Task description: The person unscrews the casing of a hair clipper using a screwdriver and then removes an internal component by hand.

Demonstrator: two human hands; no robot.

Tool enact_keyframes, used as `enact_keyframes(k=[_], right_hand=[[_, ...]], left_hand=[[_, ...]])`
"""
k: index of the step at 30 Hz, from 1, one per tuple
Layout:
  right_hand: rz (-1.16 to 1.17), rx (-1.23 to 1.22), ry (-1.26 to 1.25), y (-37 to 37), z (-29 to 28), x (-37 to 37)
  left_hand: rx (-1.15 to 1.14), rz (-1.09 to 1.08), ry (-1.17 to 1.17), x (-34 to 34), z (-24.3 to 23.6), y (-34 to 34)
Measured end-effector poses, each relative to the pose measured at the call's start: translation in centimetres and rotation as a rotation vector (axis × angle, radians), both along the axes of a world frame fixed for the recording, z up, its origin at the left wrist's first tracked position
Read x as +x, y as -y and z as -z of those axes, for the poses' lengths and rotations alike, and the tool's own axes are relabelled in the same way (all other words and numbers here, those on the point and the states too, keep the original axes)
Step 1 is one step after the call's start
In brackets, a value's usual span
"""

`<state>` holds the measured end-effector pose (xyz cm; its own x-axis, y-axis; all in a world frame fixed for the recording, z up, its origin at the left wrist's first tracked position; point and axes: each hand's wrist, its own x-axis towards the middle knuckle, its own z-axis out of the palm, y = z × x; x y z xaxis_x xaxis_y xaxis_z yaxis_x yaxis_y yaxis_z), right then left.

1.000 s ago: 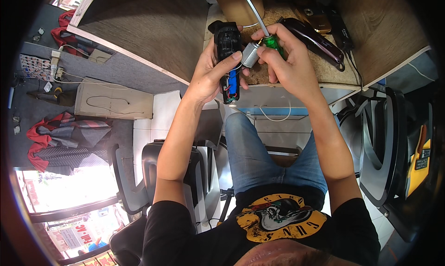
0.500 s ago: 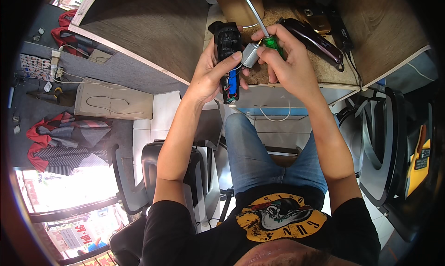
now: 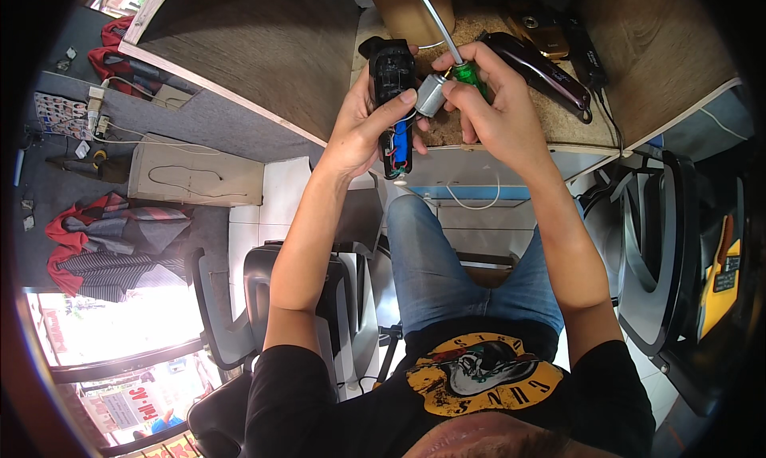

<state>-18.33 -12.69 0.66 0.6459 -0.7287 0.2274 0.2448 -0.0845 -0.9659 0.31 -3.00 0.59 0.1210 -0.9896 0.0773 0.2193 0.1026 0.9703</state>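
My left hand is wrapped round an opened black hair clipper body. Its lower part shows a blue battery with thin red and green wires. A small silver motor sits between my two hands, its near end by my left thumb. Fingers of my right hand touch the motor's other end. That same hand is closed on a screwdriver with a green handle, its metal shaft pointing up and away to the left. My right fingers partly cover the handle.
Beyond my hands is a worn wooden shelf between wood-grain panels. A dark maroon hair clipper and a gold device lie there with black cords. A white cable hangs below the edge. Black chairs stand on both sides.
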Motion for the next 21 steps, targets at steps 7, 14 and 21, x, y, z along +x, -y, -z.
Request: enact_keyframes(k=[7, 14, 21], right_hand=[[0.003, 0.004, -0.003, -0.05, -0.03, 0.03], [0.007, -0.003, 0.000, -0.04, 0.07, 0.08], [0.022, -0.064, 0.001, 0.03, 0.05, 0.16]], left_hand=[[-0.004, 0.000, -0.004, 0.03, 0.12, 0.00], [-0.001, -0.003, -0.001, 0.08, 0.17, 0.00], [-0.008, -0.012, -0.029, 0.04, 0.16, 0.03]])
